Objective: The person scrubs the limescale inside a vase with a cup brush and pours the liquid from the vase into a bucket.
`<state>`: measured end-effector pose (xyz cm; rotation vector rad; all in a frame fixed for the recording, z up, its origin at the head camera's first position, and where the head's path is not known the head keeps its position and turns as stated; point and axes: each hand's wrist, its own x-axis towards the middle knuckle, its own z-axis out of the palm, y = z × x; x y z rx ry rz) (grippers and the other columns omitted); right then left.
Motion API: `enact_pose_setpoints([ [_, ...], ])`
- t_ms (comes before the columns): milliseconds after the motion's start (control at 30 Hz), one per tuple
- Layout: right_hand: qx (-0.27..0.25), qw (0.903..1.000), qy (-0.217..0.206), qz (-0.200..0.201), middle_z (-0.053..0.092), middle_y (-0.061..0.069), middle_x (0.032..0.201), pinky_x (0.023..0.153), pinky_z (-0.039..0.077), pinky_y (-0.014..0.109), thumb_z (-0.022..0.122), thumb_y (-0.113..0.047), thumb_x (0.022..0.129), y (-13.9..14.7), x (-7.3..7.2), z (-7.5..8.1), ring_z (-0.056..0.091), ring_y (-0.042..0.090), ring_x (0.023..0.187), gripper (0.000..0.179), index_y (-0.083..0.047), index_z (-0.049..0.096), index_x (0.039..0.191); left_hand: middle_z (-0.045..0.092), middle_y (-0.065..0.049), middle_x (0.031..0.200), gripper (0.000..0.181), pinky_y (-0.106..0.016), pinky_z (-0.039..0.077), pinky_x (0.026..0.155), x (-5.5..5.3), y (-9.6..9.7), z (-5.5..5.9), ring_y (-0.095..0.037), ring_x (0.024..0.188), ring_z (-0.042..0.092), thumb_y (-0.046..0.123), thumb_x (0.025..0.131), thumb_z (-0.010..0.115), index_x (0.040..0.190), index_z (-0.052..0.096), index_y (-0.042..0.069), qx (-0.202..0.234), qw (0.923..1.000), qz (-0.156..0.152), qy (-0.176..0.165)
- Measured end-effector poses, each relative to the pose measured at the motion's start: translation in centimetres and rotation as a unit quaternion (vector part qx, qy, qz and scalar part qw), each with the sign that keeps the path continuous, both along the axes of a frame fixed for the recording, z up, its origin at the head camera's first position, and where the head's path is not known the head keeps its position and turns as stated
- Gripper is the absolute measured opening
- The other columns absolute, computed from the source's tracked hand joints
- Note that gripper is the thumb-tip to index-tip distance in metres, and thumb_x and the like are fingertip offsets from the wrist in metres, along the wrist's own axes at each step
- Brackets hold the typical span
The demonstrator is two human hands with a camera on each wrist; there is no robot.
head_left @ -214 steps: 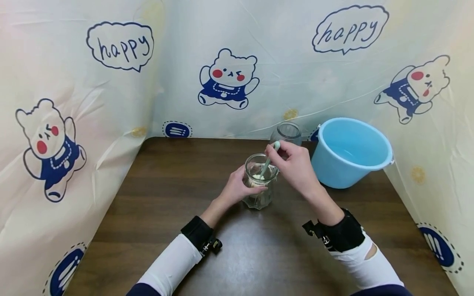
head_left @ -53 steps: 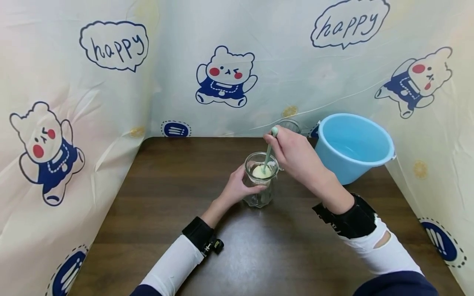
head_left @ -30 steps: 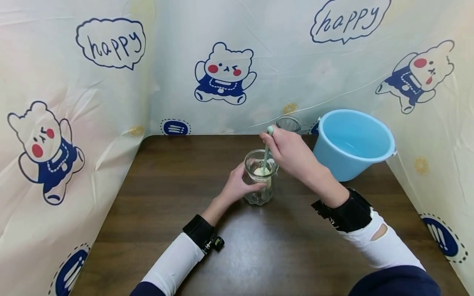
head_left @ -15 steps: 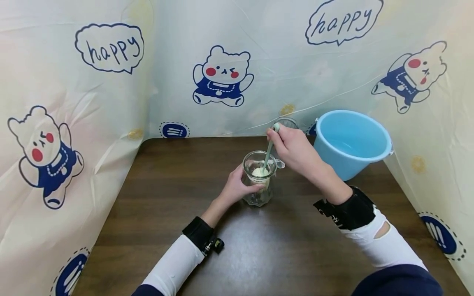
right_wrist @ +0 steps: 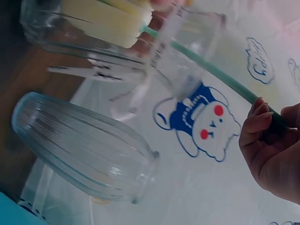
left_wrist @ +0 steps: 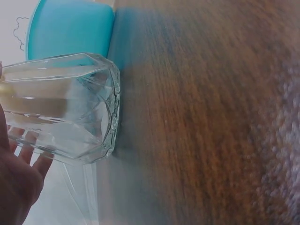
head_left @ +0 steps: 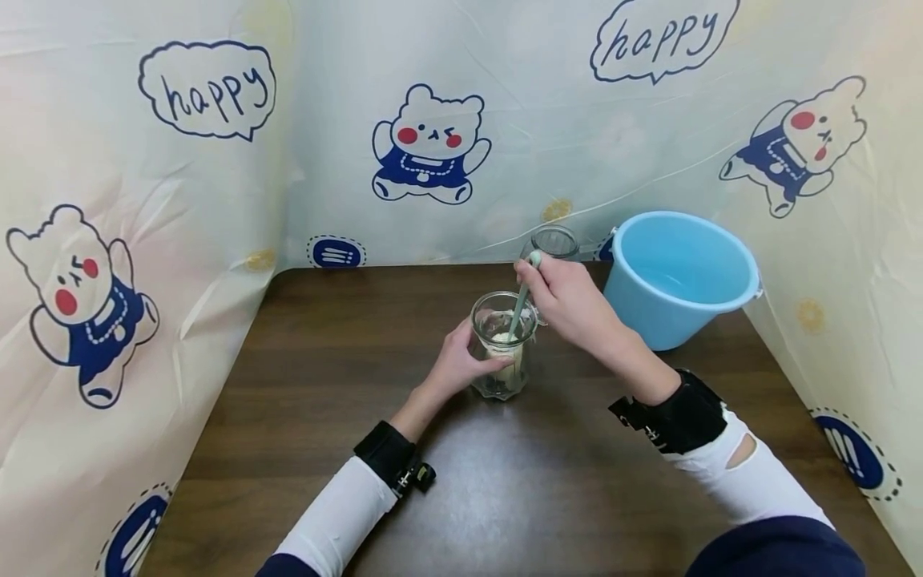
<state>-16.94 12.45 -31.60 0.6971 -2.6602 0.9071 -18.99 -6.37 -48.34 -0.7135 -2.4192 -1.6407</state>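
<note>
A clear glass jar [head_left: 500, 388] with a faceted base stands on the table, and my left hand [head_left: 459, 362] grips its side, thumb across the front. In the left wrist view the fingers wrap behind the glass jar [left_wrist: 56, 103]. My right hand [head_left: 573, 298] pinches the top of a thin green handle [head_left: 518, 308] that slants down through the jar's mouth. It belongs to a sponge brush, whose pale yellow sponge head [right_wrist: 105, 21] is inside the jar in the right wrist view. A white printed ribbon [right_wrist: 161, 44] hangs about the jar's neck.
Behind my right hand stands a second, ribbed glass vase [right_wrist: 84, 145], mostly hidden in the head view. A light blue bucket [head_left: 667, 324] sits at the table's right back. The brown wooden table [head_left: 346, 353] meets a printed curtain [head_left: 324, 160] at its back.
The sponge was near the rim 1.8 s ago and now sits lower in the jar. My right hand has dropped slightly since half a second ago. My left hand keeps its grip.
</note>
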Motion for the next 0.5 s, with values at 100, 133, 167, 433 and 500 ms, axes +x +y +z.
enact_pose_setpoints([
  [100,-0.017,0.9998,0.006,-0.001,0.055,0.005,0.069,0.06,0.043,0.032,0.038,-0.037,0.105,0.0,-0.2,0.1,0.05,0.018,0.064,0.039,-0.007,0.063,0.096,0.062,-0.003,0.126,0.077,-0.041,0.045,0.101,-0.5,-0.1,-0.6,-0.014,0.117,0.053,0.035,0.067,0.087,0.134,0.054,0.016,-0.004,1.0,0.005,0.003],
  [133,-0.021,0.9998,0.004,0.001,0.054,0.005,0.069,0.059,0.043,0.032,0.039,-0.037,0.105,0.0,-0.2,-0.1,0.05,0.019,0.063,0.038,-0.008,0.062,0.097,0.062,-0.002,0.126,0.076,-0.04,0.045,0.101,-0.6,-0.1,-0.7,-0.013,0.116,0.053,0.036,0.067,0.086,0.134,0.054,0.017,-0.007,1.0,0.006,0.003],
  [167,-0.023,0.9997,0.003,0.002,0.054,0.005,0.068,0.059,0.043,0.032,0.039,-0.037,0.105,0.0,-0.2,-0.4,0.05,0.018,0.063,0.038,-0.008,0.062,0.096,0.062,-0.001,0.126,0.076,-0.04,0.045,0.1,-0.7,-0.1,-0.8,-0.012,0.116,0.053,0.037,0.068,0.086,0.133,0.054,0.017,-0.009,0.9999,0.006,0.004],
  [433,-0.007,0.999,-0.042,0.016,0.05,0.004,0.063,0.052,0.041,0.029,0.041,-0.035,0.104,0.1,0.1,-2.2,0.046,0.017,0.056,0.037,-0.007,0.061,0.091,0.062,-0.004,0.127,0.077,-0.041,0.045,0.1,-0.6,0.0,-0.9,-0.017,0.116,0.054,0.04,0.068,0.085,0.134,0.053,0.018,-0.012,0.9999,0.003,0.003],
  [500,-0.013,0.9993,-0.035,0.009,0.055,0.003,0.064,0.053,0.044,0.029,0.041,-0.036,0.104,0.1,0.2,-1.7,0.05,0.015,0.057,0.037,-0.007,0.063,0.093,0.062,-0.002,0.126,0.077,-0.04,0.045,0.101,-0.5,-0.1,-0.9,-0.014,0.117,0.054,0.041,0.068,0.085,0.134,0.053,0.019,-0.018,0.9998,0.006,0.003],
])
